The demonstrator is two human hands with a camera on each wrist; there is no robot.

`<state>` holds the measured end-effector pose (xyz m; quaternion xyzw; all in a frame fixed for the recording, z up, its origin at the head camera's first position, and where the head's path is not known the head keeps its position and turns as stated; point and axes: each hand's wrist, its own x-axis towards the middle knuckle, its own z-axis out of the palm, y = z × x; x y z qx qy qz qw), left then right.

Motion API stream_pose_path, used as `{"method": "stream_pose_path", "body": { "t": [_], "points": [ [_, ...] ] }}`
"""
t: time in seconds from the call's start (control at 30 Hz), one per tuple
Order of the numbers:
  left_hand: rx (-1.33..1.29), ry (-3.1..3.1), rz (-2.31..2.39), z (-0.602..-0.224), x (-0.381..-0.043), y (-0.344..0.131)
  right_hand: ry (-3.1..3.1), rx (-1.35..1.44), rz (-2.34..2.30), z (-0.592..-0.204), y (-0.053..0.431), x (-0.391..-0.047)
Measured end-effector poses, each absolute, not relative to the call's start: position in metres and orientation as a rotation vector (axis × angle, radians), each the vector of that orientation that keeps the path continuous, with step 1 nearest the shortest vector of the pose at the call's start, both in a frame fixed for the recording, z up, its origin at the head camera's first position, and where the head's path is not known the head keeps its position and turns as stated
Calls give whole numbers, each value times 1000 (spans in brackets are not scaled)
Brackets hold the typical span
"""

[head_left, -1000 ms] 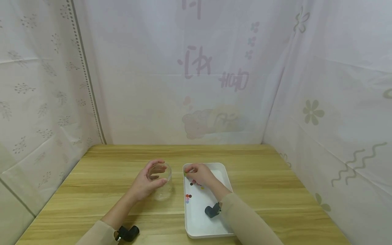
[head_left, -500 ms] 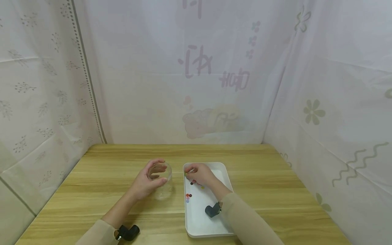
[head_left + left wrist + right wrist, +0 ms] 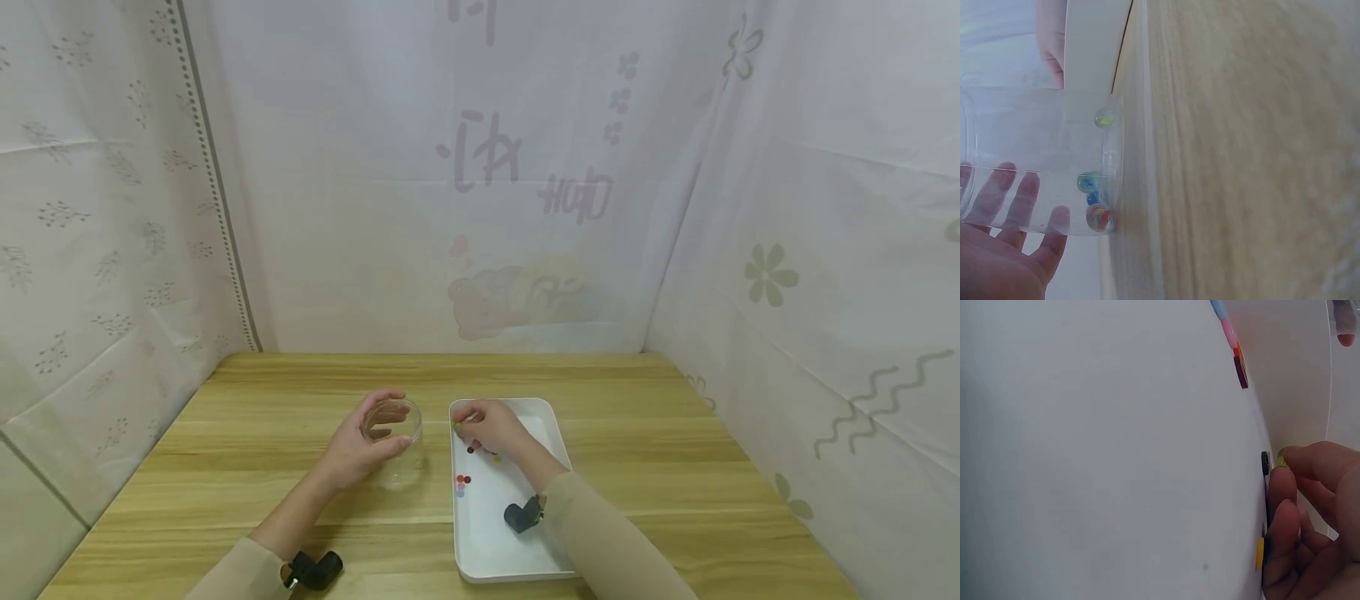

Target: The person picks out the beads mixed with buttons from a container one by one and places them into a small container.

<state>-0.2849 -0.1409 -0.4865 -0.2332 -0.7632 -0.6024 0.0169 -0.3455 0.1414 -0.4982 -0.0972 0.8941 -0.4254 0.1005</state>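
My left hand [image 3: 352,450] grips a clear jar [image 3: 401,477] from its left side, fingers and thumb curved round it near the open rim. The jar stands upright on the table, left of the white tray [image 3: 480,554]. Several glass marbles lie on its bottom in the left wrist view, among them a greenish one [image 3: 1104,119] and a red-streaked one [image 3: 1098,217]. Over the tray's far left corner is my right hand [image 3: 493,427]. Its thumb and forefinger pinch a yellow-green marble [image 3: 1282,460] in the right wrist view, mostly covered by the fingertips.
Small flat discs lie in the tray: a black one [image 3: 1265,463] and a yellow one [image 3: 1260,553] by my right fingers, and a dark red one [image 3: 1240,372] beside orange, pink and blue ones. Wooden tabletop [image 3: 262,467] surrounds the tray; patterned curtains [image 3: 360,250] hang behind.
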Motion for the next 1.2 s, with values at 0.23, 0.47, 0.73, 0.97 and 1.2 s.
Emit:
{"method": "stream_pose_path", "body": {
  "t": [0.23,0.47,0.73,0.97,1.2],
  "points": [
    [-736,-2366,-1877,-488,-285,-140,2632,-324,-1271,-490,145,-341],
    [-734,-2357,-1886,-487,-285,-139,2640,-323,-1265,-486,146,-341],
    [-736,-2345,-1889,-487,-285,-140,2633,-326,-1335,-483,147,-344],
    [-725,-2349,-1893,-487,-285,-140,2603,-306,-1419,-481,149,-344],
    [-725,-2357,-1891,-486,-284,-140,2596,-302,-1478,-477,149,-342]
  ]
}}
